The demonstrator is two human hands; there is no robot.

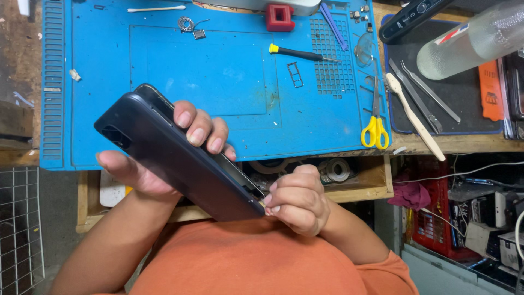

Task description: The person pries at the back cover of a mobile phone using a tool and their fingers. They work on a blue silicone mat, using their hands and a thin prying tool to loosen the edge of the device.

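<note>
A dark smartphone [180, 158] is held tilted, back cover up, over the front edge of a blue work mat [229, 76]. My left hand [164, 153] wraps around it from below, fingers curled over its upper edge, thumb under the camera end. My right hand [297, 199] is pinched at the phone's lower right corner, where the back cover meets the frame. A thin gap shows along that edge. Whether a small tool sits between the pinched fingers is hidden.
On the mat lie a yellow-handled screwdriver [297, 53], a red block [280, 17], a cotton swab [156, 9] and yellow scissors [375, 125]. A black pad at right holds tweezers [431, 93], a white spudger [415, 117] and a clear bottle [472, 41]. An open drawer [349, 175] sits below.
</note>
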